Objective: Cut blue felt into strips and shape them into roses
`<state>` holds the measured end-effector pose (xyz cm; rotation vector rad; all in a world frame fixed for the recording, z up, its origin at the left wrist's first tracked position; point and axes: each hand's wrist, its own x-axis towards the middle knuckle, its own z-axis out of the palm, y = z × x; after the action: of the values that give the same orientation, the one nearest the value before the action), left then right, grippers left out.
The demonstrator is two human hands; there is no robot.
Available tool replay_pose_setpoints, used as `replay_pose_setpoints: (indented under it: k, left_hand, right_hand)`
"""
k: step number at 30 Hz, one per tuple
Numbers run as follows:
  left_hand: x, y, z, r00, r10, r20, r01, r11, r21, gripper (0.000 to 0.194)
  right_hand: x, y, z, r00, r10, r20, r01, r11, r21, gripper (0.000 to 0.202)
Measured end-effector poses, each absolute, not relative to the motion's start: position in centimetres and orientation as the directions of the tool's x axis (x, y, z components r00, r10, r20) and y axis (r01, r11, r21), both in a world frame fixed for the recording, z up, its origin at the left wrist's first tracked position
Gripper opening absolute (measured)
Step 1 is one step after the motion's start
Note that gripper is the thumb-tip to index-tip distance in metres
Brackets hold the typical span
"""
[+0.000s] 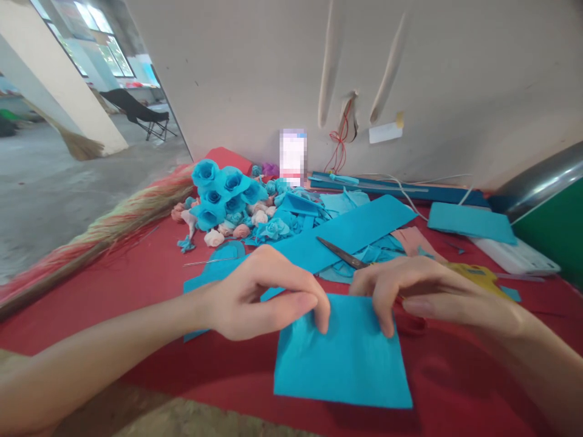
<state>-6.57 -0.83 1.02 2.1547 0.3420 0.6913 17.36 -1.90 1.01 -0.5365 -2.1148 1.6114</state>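
Observation:
A folded-looking rectangle of blue crepe paper point(344, 364) hangs in front of me, just above the red tabletop. My left hand point(273, 297) is closed at its upper left, thumb and index finger together, with the index fingertip on the paper. At the upper right corner, my right hand point(423, 294) has curled fingers on the sheet; its thumb lies apart from the paper. Scissors point(341, 253) lie just behind my right hand, which hides part of them. A long blue paper strip point(350, 233) stretches across the table behind both hands.
Blue paper roses point(214, 194) and small pink and white flowers point(241, 230) are heaped at back left. A phone point(293, 156) leans against the wall. Folded blue paper point(471, 221) and a yellow object point(473, 276) lie to the right. A broom point(109, 237) runs along the left edge.

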Motion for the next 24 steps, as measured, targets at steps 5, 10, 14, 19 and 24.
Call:
replay_pose_setpoints:
  k: [5, 10, 14, 19, 24]
  left_hand:
    - [-5.9, -1.0, 0.0, 0.877, 0.386, 0.285, -0.019, -0.566, 0.824, 0.035]
    - [-5.3, -1.3, -1.2, 0.905, 0.365, 0.217, -0.015, -0.483, 0.876, 0.037]
    - [-5.3, -1.7, -1.1, 0.906, 0.369, 0.207, -0.038, -0.416, 0.909, 0.04]
    - [-5.9, -2.0, -0.6, 0.853, 0.439, 0.281, -0.151, -0.309, 0.939, 0.042]
    - [-6.6, -2.0, -0.4, 0.76, 0.5, 0.415, -0.219, -0.403, 0.888, 0.04]
  right_hand:
    - [16.3, -2.4, 1.5, -0.882, 0.471, -0.008, 0.155, 0.275, -0.949, 0.03]
    - [14.8, -3.1, 0.2, -0.874, 0.484, 0.043, 0.084, 0.238, -0.968, 0.029]
    - [14.5, -3.4, 0.1, -0.86, 0.505, 0.068, 0.064, 0.24, -0.969, 0.031]
    - [15.7, -3.5, 1.8, -0.879, 0.476, -0.002, 0.162, 0.295, -0.942, 0.032]
    - [18.0, -3.1, 1.6, -0.82, 0.572, 0.031, 0.236, 0.387, -0.891, 0.035]
